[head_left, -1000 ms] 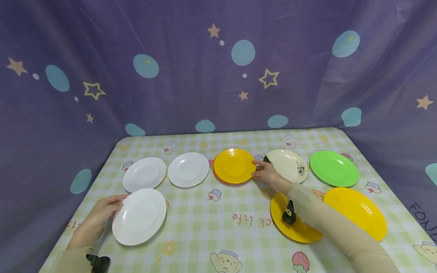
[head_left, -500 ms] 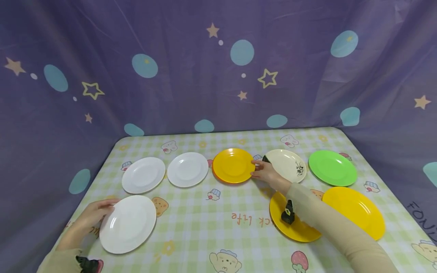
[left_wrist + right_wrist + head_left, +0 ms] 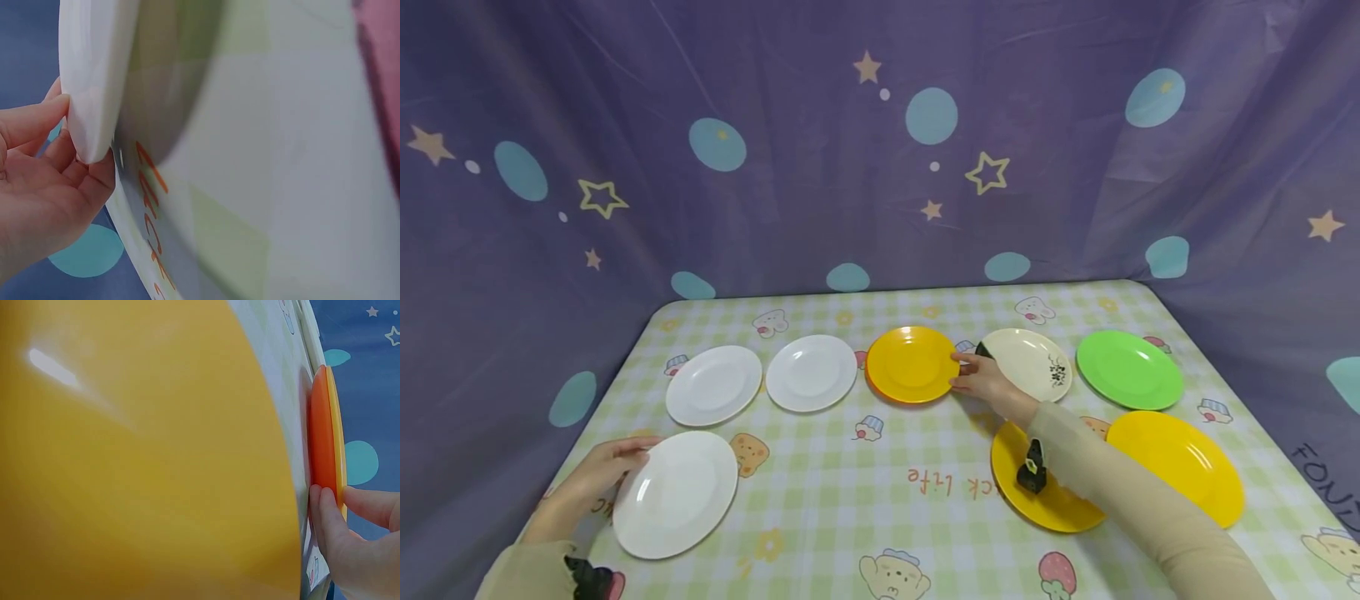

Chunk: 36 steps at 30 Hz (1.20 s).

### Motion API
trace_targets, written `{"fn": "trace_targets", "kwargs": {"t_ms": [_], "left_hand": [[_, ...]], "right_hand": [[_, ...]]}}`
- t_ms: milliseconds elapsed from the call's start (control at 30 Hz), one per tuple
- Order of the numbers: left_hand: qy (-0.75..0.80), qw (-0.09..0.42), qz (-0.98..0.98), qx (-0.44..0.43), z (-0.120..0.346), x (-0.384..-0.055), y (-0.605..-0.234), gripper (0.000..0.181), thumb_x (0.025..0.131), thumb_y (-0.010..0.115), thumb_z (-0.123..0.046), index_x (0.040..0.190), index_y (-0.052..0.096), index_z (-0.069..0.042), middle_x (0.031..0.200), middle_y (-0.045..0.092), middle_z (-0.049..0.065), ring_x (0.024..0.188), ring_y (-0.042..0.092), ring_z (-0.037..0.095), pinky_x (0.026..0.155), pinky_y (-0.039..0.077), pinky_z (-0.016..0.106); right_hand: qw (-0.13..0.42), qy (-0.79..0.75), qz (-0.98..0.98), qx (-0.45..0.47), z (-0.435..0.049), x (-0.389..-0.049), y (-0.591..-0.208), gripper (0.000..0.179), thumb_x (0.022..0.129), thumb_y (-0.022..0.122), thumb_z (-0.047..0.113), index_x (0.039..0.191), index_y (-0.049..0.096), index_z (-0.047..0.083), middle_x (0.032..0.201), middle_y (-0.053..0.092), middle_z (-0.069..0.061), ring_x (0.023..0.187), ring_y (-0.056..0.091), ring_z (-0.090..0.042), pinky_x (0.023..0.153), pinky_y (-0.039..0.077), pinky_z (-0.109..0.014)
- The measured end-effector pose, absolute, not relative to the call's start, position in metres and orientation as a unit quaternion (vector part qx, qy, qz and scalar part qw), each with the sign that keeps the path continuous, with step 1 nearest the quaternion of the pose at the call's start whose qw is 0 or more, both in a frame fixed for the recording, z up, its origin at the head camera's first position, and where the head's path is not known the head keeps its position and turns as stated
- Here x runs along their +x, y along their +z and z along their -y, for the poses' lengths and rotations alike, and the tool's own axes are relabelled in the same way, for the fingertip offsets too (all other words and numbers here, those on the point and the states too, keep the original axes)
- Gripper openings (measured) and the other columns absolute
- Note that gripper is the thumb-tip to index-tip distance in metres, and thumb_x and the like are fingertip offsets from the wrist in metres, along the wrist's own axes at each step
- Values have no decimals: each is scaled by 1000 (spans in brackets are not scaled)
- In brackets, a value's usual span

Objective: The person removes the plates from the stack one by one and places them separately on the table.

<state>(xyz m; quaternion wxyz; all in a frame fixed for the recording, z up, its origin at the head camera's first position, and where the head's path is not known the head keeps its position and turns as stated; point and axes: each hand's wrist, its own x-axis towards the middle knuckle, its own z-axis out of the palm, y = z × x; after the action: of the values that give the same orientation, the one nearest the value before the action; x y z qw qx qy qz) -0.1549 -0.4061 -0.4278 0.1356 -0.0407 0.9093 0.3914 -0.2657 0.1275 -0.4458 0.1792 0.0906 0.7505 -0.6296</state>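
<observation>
At the left front, my left hand (image 3: 597, 473) pinches the rim of a white plate (image 3: 677, 496). The left wrist view shows the thumb on one face of that plate (image 3: 94, 75) and fingers below its edge, the plate held off the cloth. Further back, my right hand (image 3: 987, 383) pinches the right rim of a yellow-orange plate (image 3: 913, 364). In the right wrist view an orange-red underside (image 3: 322, 431) shows beneath the yellow rim; whether this is one plate or two stacked, I cannot tell. The thumb is on the yellow face, fingers against the underside.
Two white plates (image 3: 714, 385) (image 3: 812, 372) lie at the back left. Right of my hand are a cream patterned plate (image 3: 1030, 367) and a green plate (image 3: 1129, 370). Two yellow plates (image 3: 1037, 508) (image 3: 1176, 467) lie nearer, one partly under my right forearm. A checked cloth (image 3: 835, 517) covers the table.
My left hand has moved left and towards me with the white plate, away from the white plate behind it, then slowed. My right hand stays at the yellow-orange plate.
</observation>
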Motion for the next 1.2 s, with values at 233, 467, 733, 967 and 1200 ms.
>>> {"fn": "trace_targets", "kwargs": {"t_ms": [233,467,733,967,1200], "left_hand": [[378,130,-916,-38,406,-158,-430,38,90,47,-13,119,47,12,128,38,31,115,38,38,80,44,23],[374,136,-917,-29,403,-160,-430,36,90,45,-9,118,47,13,127,36,34,117,31,47,89,42,38],[367,134,-920,-10,404,-162,-433,35,90,45,-9,116,49,13,120,47,30,103,51,16,76,44,19],[359,118,-925,-46,400,-165,-428,35,88,50,-11,115,51,11,115,52,27,105,49,35,82,46,41],[406,-2,-911,-67,403,-175,-438,43,85,58,-24,115,54,7,87,63,-4,68,51,-9,58,49,18]], "right_hand": [[172,-628,-754,91,-127,-266,-448,54,82,53,-9,133,38,2,120,43,-24,98,53,-25,82,50,-31],[171,-624,-757,94,-127,-266,-448,54,82,54,-9,132,38,2,120,43,-24,98,53,-25,82,49,-31],[171,-631,-751,92,-127,-266,-448,53,82,53,-10,132,39,1,118,43,-24,97,53,-25,83,49,-32],[173,-627,-754,97,-127,-267,-449,53,82,54,-9,132,40,2,117,43,-22,94,54,-23,82,50,-31],[169,-628,-753,105,-126,-267,-448,53,81,54,-10,131,41,3,115,45,-21,92,55,-23,80,51,-30]]}}
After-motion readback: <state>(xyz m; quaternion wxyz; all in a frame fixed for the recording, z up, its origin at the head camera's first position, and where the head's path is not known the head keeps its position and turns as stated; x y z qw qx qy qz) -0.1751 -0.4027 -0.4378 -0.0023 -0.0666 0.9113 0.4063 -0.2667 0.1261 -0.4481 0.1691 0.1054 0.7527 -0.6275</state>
